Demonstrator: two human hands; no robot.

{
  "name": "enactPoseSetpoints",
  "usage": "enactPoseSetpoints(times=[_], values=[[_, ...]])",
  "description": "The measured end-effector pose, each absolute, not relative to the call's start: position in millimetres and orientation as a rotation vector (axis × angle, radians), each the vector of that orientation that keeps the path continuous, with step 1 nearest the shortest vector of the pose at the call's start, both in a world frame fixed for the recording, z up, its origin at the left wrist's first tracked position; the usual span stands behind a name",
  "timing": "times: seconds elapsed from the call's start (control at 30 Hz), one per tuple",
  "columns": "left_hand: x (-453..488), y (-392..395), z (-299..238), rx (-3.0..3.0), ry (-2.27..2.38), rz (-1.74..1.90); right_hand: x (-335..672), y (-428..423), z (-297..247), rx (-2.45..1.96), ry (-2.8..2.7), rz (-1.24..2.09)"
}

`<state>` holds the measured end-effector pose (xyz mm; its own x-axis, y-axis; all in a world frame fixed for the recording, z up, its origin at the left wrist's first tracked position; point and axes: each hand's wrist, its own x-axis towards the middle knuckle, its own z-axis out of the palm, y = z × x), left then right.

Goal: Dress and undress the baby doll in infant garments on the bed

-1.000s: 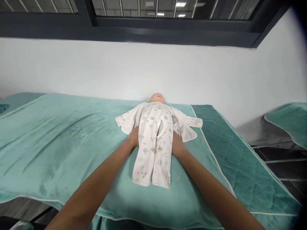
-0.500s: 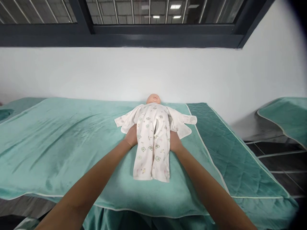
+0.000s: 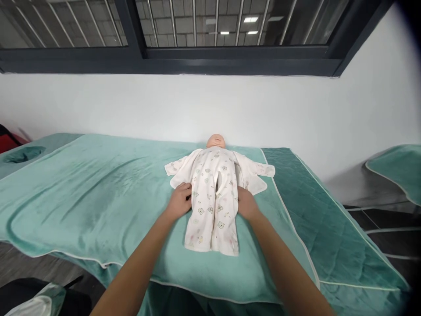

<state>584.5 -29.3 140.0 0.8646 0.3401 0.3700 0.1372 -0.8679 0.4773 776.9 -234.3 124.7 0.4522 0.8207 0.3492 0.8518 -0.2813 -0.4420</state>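
A doll (image 3: 216,141) lies on its back on the green bed cover, its head by the wall. It wears a white printed baby top (image 3: 251,171) with the sleeves spread out. White baby pants (image 3: 212,219) with small animal prints lie over its front, legs pointing toward me. My left hand (image 3: 180,200) is closed at the left edge of the pants, thumb and fingers curled on the cloth. At the opposite edge, my right hand (image 3: 247,203) grips the pants' side, its fingertips hidden behind the fabric.
The green cover (image 3: 98,197) spreads over the bed, with a darker quilted part (image 3: 315,219) at right. Behind stands a white wall (image 3: 148,107) under a dark-framed window (image 3: 230,61). A black bag (image 3: 72,298) sits low at left. Another green-covered surface (image 3: 391,171) is at far right.
Both hands have slid a little down the pants toward the leg hems. My left hand shows more of its fingers. The camera view has shifted slightly.
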Motion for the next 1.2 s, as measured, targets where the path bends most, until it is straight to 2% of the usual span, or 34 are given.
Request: enactPoseSetpoints(times=[0.17, 0.3, 0.4, 0.5, 0.7, 0.9, 0.97, 1.0, 1.07, 1.13, 1.2], values=[[582.2, -21.0, 141.6, 2.042, 0.52, 0.627, 765.9, -254.9, 119.2, -1.916, -1.263, 0.054], [586.3, -11.2, 130.9, 2.02, 0.82, 0.82, 810.1, -265.9, 114.2, -1.82, -1.045, -0.054], [592.2, -1.8, 125.4, 2.211, 0.976, 0.931, 866.8, -272.3, 111.3, -2.077, -0.732, -0.159], [599.2, 11.9, 123.8, 2.305, 1.075, 0.953, 899.1, -273.5, 111.3, -2.327, -0.604, 0.007], [609.0, 30.9, 123.3, 2.313, 1.339, 0.975, 885.0, -263.6, 115.4, -2.537, -0.593, 0.06], [608.8, 24.6, 124.3, 2.413, 1.544, 0.927, 849.9, -243.5, 157.5, -2.182, -0.485, -0.068], [608.5, 24.0, 124.9, 2.428, 1.558, 0.92, 822.4, -236.7, 185.6, -1.869, -0.649, -0.142], [608.5, 24.2, 125.0, 2.428, 1.565, 0.919, 808.3, -234.6, 199.8, -1.721, -0.856, -0.096], [608.7, 25.1, 125.0, 2.417, 1.589, 0.914, 786.4, -233.2, 223.7, -1.559, -1.289, 0.232], [609.2, 25.7, 125.0, 2.4, 1.623, 0.905, 778.5, -233.0, 235.8, -1.452, -1.34, 0.422], [609.6, 25.6, 125.3, 2.39, 1.628, 0.872, 784.2, -230.9, 235.1, -1.403, -1.112, 0.44]])
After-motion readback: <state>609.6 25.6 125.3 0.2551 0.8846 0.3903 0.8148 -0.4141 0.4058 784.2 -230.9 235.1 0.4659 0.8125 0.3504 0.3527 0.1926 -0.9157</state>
